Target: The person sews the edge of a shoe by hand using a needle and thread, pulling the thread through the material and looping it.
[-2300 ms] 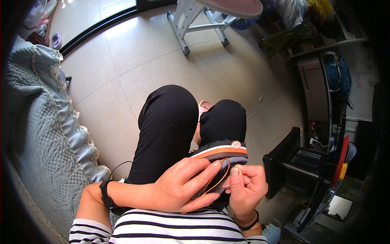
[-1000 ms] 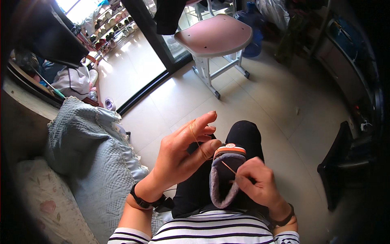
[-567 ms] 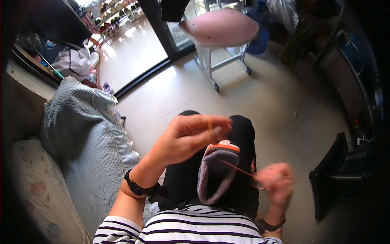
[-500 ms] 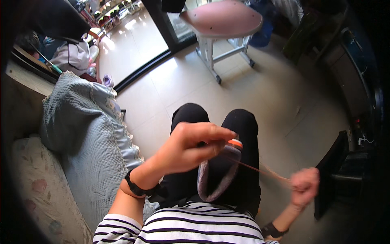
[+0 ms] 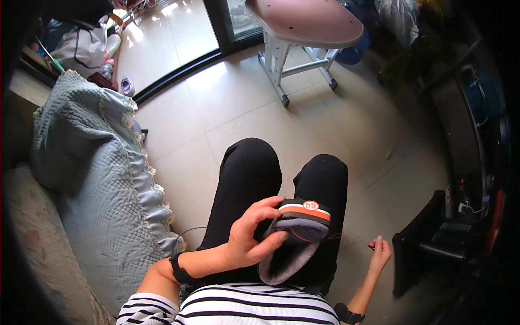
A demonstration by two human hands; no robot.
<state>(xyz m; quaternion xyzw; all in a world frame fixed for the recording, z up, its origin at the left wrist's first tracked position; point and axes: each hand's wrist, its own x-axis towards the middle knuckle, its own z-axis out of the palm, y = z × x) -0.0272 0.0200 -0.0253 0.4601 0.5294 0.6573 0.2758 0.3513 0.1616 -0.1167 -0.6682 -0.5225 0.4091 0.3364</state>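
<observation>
A dark slipper (image 5: 287,265) with a grey fleecy lining is held over my lap. Its thick sole edge carries orange and white stripes and a small oval label. My left hand (image 5: 254,230) grips it between thumb and fingers. A thin reddish-brown thread (image 5: 335,236) comes off the slipper toward the right and grows too faint to follow. Out to the right, my right hand (image 5: 381,252) is closed in a pinch, with a small dark tip showing at the fingers. Whether that tip is a needle I cannot tell.
On the left, a pale blue quilted cover (image 5: 103,162) with a lace edge drapes beside a floral cushion (image 5: 27,233). A pink-seated stool (image 5: 309,24) stands ahead by the sliding door frame (image 5: 179,78). A black stand (image 5: 428,244) is just right of my right hand.
My left hand has turned the slipper so its striped sole edge shows. My right hand has shifted left and slowed. The thread, taut before, is now harder to see. My view has shifted slightly.
</observation>
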